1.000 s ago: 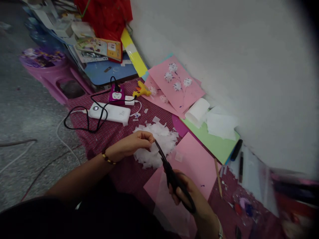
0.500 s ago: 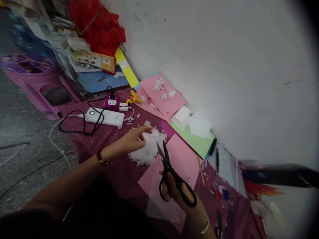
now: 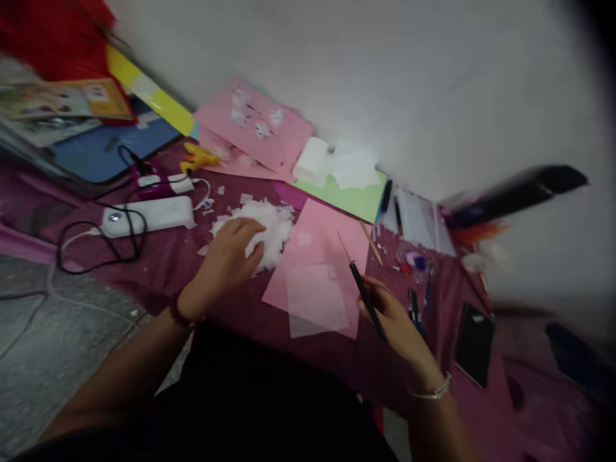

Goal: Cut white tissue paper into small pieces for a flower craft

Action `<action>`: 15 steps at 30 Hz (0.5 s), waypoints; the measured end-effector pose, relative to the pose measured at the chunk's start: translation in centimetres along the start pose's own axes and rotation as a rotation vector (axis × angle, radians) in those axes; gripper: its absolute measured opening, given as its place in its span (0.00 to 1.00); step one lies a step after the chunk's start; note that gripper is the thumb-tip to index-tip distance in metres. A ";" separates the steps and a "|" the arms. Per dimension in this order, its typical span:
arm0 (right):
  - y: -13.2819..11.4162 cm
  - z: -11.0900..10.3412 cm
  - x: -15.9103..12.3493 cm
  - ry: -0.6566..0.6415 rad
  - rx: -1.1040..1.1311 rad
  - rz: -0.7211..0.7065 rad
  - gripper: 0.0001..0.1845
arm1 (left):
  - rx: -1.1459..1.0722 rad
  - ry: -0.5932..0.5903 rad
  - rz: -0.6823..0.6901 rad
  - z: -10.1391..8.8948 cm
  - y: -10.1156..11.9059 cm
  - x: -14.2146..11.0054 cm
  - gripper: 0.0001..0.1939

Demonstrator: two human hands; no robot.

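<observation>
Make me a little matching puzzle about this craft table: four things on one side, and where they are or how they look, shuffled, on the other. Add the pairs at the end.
Things:
1. scissors
2. glue gun
3. heap of white paper pieces
4. power bank

Places and looks:
A. partly hidden behind the left hand
B. long and white, with a small lit display
C. held in the right hand
D. bright yellow, beside the pink sheets

Pairs: 1-C, 2-D, 3-A, 4-B
</observation>
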State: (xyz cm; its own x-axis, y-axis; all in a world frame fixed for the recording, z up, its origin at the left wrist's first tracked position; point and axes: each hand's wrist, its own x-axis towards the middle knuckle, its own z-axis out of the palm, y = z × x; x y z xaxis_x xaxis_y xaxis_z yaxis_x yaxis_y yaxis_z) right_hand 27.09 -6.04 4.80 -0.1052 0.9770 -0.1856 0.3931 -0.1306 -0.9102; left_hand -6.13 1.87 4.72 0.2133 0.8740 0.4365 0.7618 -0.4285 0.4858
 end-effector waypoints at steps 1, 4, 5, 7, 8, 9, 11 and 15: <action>0.9 -0.3 -0.8 0.054 -0.009 0.033 0.31 | -0.046 -0.107 0.063 0.4 0.9 -0.9 0.10; 3.0 -0.6 -3.7 0.122 0.070 0.130 0.33 | -0.160 -0.427 0.255 2.3 3.4 -3.2 0.10; 3.5 -0.5 -4.8 0.132 0.091 0.155 0.33 | -0.174 -0.504 0.301 2.9 4.0 -3.7 0.11; 4.0 -0.5 -6.8 0.152 0.121 0.202 0.32 | -0.162 -0.590 0.335 4.0 4.6 -4.0 0.11; 4.1 -0.4 -7.9 0.160 0.131 0.223 0.32 | -0.139 -0.606 0.325 4.3 4.8 -3.9 0.12; 4.1 -0.3 -8.9 0.160 0.140 0.244 0.32 | -0.107 -0.608 0.302 4.4 4.8 -3.6 0.12; 4.1 -0.1 -11.1 0.130 0.160 0.288 0.32 | -0.054 -0.604 0.267 4.4 4.9 -3.1 0.12; 4.0 0.6 -15.1 -0.029 0.217 0.424 0.32 | -0.124 -0.644 0.337 4.4 5.3 -3.2 0.12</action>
State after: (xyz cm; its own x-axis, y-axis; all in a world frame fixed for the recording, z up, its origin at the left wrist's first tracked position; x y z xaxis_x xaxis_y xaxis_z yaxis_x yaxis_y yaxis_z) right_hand 29.66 -21.44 3.74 -0.0036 0.8250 -0.5651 0.2074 -0.5522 -0.8075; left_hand -0.09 -2.16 2.55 0.7698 0.6350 0.0649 0.5245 -0.6871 0.5027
